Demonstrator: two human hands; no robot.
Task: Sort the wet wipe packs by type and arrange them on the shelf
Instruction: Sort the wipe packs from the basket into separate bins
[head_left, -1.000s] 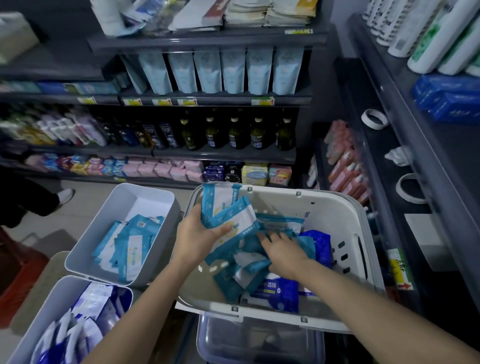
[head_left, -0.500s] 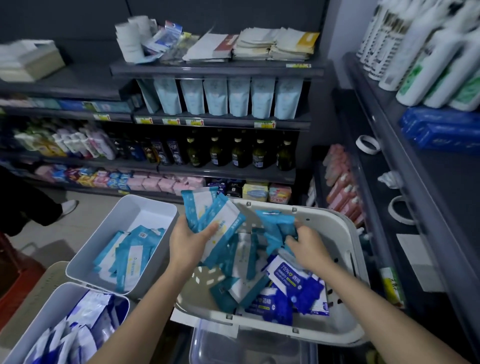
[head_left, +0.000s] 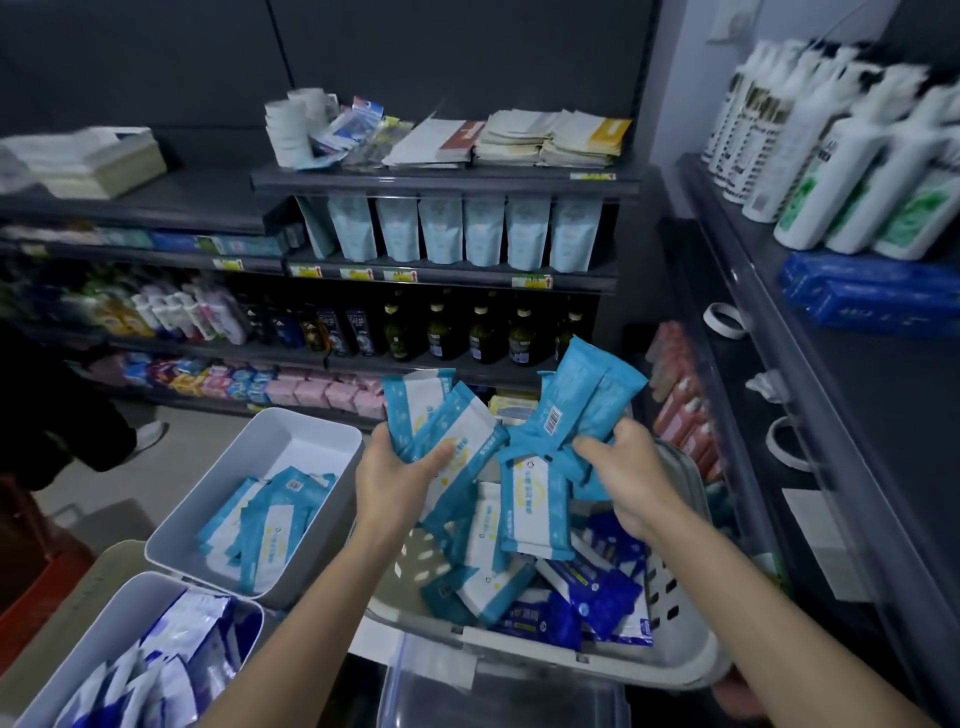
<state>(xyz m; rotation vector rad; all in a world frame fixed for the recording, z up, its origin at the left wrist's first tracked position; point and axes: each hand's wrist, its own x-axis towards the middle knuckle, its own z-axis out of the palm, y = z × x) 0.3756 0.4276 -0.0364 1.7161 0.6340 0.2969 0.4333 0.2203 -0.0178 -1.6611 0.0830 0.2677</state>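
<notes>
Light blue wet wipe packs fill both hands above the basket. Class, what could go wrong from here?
1. The left hand and right hand each grip several fanned light blue packs; one could slip loose and drop among the dark blue packs in the basket.
2. The bin of light blue packs sits right beside the bin of dark blue packs; a hasty drop might land in the wrong one.

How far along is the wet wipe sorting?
Done: light blue packs lie in the far white bin, dark blue ones in the near bin. In hand: left hand and right hand each grip light blue packs over the basket. Left: mixed packs in the basket, then shelving.
</notes>
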